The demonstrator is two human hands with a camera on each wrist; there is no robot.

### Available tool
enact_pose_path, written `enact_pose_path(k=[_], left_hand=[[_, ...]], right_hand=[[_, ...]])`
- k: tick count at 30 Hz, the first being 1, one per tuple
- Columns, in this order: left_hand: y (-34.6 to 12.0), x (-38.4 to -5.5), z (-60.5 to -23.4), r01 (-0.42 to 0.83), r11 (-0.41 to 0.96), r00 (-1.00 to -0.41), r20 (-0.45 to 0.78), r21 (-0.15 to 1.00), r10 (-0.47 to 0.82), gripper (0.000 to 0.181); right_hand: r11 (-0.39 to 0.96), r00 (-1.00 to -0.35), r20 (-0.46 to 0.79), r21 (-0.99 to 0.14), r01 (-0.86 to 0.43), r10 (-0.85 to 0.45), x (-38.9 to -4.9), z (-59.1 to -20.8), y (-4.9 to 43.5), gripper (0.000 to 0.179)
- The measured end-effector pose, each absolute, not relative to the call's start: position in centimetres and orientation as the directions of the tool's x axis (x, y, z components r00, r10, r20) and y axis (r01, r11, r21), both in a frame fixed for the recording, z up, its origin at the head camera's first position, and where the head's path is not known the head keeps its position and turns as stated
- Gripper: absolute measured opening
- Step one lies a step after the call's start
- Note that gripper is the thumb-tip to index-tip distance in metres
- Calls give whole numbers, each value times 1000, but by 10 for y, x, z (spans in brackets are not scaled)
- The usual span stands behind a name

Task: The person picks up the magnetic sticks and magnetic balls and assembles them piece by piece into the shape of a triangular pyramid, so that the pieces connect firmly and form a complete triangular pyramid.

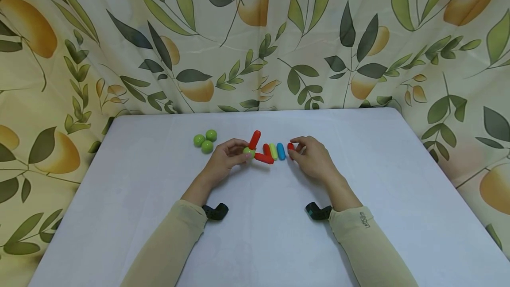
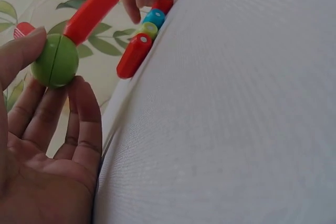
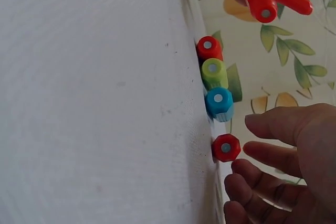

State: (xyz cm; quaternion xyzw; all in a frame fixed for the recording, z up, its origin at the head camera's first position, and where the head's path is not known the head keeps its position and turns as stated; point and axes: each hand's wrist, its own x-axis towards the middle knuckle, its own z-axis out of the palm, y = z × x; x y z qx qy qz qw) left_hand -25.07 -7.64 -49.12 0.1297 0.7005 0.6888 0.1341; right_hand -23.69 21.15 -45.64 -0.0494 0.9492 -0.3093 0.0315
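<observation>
My left hand pinches a green ball between thumb and fingertips. Two red sticks are joined to this ball and spread apart like a V. To the right, a row of short sticks lies on the table: red, yellow-green, blue and, at the end, another red one. Each shows a round grey disc on its end. My right hand hovers round that end red stick, fingers loosely bent, with a gap between thumb and stick in the right wrist view.
Three loose green balls sit in a cluster left of my left hand. A white cloth covers the table. Behind its far edge hangs a curtain printed with leaves and fruit. Dark wrist devices are on both wrists.
</observation>
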Motion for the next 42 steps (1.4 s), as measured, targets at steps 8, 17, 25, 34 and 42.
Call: enact_pose_path(k=[8,17,25,34,42], left_hand=[[-77,-251,-490,-15,3,-930,-15,1000,367,38],[-76,-252,-491,-20,-18,-924,-12,1000,383,49],[-77,-251,-492,2,28,-925,-9,1000,381,54],[-78,-249,-493,28,73,-926,-1,997,378,37],[-74,-247,-492,35,65,-889,1,997,457,32]], right_hand=[[804,-993,-32,-590,-70,-110,-237,-456,210,42],[791,-992,-43,-608,-66,-116,-235,-452,207,43],[743,-979,13,-649,-164,-205,-231,-449,194,40],[560,-916,28,-784,-269,-400,-220,-448,169,45],[507,-888,42,-808,-300,-458,-217,-451,161,28]])
